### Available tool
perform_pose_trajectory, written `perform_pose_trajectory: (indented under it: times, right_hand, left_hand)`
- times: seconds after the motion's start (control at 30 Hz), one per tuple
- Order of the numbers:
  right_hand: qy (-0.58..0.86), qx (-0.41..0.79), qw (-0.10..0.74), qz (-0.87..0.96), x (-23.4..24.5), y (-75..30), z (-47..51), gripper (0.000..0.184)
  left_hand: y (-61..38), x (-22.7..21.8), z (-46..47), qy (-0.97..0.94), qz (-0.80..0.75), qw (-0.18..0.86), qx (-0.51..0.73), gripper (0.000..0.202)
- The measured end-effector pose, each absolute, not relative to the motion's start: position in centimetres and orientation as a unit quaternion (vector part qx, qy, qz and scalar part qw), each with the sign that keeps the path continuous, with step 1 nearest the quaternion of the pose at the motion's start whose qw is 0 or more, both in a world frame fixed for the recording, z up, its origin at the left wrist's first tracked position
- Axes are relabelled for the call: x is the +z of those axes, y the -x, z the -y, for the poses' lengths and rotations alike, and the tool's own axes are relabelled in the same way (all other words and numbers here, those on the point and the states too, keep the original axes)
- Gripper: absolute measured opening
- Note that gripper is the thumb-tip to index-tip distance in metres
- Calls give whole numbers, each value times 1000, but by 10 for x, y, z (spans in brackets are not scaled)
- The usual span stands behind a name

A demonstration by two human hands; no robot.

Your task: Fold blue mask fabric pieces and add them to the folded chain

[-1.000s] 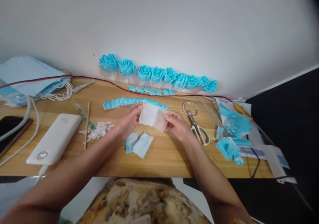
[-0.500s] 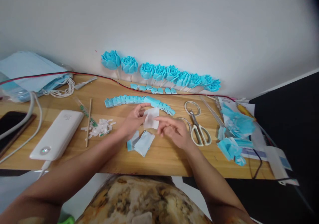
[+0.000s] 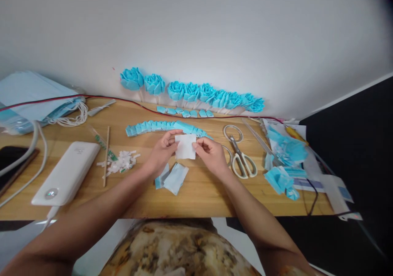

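A small white folded square of material [image 3: 186, 146] is held above the wooden table [image 3: 202, 194], pinched on both sides. My left hand [image 3: 162, 152] grips its left edge and my right hand [image 3: 210, 154] grips its right edge, fingers closed on it. Just below the hands lie two pale blue cut pieces [image 3: 172, 177]. Behind the hands runs a curved row of folded blue pieces [image 3: 159, 125].
Blue fabric roses [image 3: 190, 92] lean against the wall. Scissors [image 3: 239, 155] lie right of my right hand, and blue scraps [image 3: 284, 161] farther right. On the left are a white power bank [image 3: 66, 171], wooden sticks [image 3: 106, 155], white snippets [image 3: 121, 161], cables and a stack of masks [image 3: 33, 98].
The white piece went from a wider sheet held by both hands to a smaller folded square; my right hand let go briefly, then took hold of its right edge again.
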State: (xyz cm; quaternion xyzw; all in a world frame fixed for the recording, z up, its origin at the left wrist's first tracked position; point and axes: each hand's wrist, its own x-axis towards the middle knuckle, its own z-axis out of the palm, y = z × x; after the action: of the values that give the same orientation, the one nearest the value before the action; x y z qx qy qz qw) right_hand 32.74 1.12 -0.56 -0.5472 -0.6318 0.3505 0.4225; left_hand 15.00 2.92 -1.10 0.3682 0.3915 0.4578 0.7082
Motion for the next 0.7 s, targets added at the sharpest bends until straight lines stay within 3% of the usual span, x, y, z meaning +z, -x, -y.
perform_pose_trajectory:
  times: [0.1,0.37,0.7]
  right_hand:
    - [554,325,418,642,-6,-329,-12,22]
    - [548,308,408,662,-6,-330,-13,22]
    - [556,344,413,634,-4,-338,-19,21]
  left_hand:
    - [-149,-11,-31,-343,-399,707,472,43]
    - [-145,-9,-30,-420,-367,682,474,78]
    - [-145,-14,-36,-440,-397,648,479,64]
